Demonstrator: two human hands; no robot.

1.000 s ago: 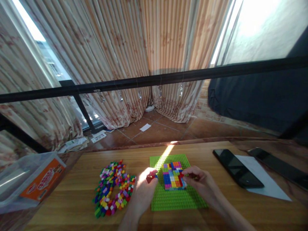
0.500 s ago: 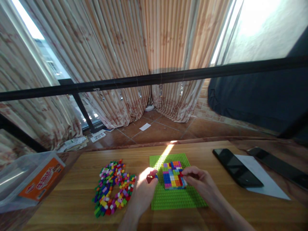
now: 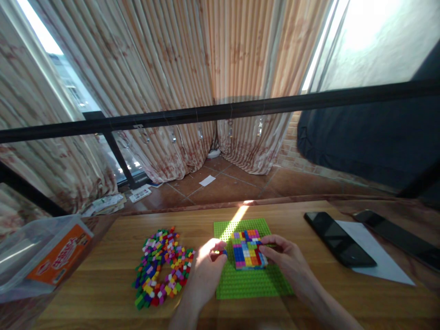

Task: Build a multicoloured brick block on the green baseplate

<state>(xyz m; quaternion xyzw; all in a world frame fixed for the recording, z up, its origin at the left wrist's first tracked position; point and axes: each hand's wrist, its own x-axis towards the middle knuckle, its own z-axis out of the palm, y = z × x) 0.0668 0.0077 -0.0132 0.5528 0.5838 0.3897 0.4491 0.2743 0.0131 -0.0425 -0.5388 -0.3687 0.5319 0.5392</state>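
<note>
- A small blue brick (image 3: 224, 252) was pinched between thumb and fingers of the left hand (image 3: 206, 270), by the left edge of a green baseplate (image 3: 252, 288).
- Thumb and forefinger of the right hand (image 3: 288, 259) were held close together at the right edge of a multicoloured brick panel (image 3: 246, 252), set on the baseplate; whether a piece was gripped could not be told.
- Loose bricks (image 3: 158, 254) were heaped leftward on the wooden table (image 3: 110, 270).
- White paper (image 3: 374, 251) was partly covered by a black phone (image 3: 340, 240).
- Patterned curtains (image 3: 240, 55) were crossed by a dark rail (image 3: 192, 115).
</note>
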